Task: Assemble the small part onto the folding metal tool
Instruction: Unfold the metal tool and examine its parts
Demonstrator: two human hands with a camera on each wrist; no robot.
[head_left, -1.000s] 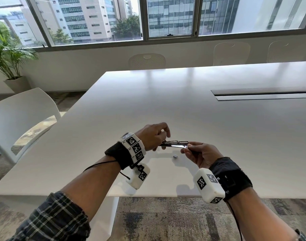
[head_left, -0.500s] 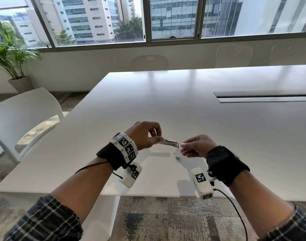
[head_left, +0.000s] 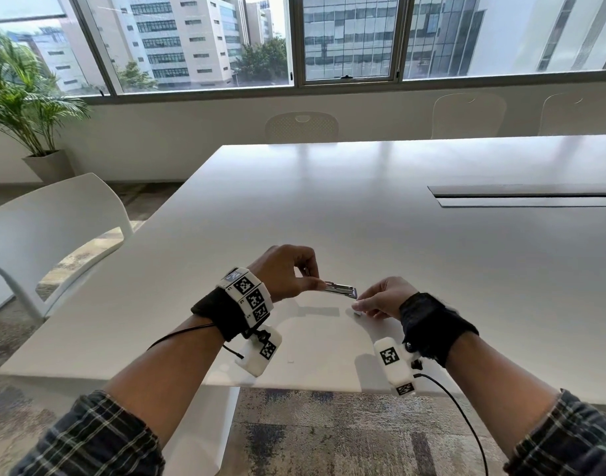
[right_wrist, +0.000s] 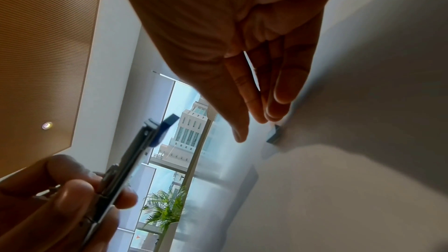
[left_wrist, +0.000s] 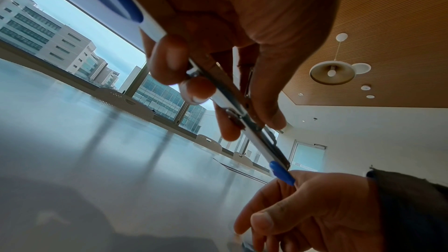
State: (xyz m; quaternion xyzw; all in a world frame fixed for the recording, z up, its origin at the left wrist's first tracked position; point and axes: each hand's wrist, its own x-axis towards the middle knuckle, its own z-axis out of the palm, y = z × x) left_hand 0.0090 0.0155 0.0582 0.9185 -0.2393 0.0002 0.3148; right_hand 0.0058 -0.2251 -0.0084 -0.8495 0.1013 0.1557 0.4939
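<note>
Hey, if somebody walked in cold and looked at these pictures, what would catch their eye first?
Probably the folding metal tool, which the left hand pinches above the near part of the white table. Next, the right hand reaching down, fingers extended, toward the small part lying on the table beside its fingertips.

- My left hand (head_left: 285, 273) was raised in front of me, thumb and fingers pinched closed, wrist bent.
- My right hand (head_left: 384, 297) hung palm down, fingers (right_wrist: 282, 91) straight and together, pointing downward, holding nothing.

A white table (head_left: 329, 207) with a cable slot (head_left: 528, 195), white chairs (head_left: 54, 221), a potted palm (head_left: 23, 108).
</note>
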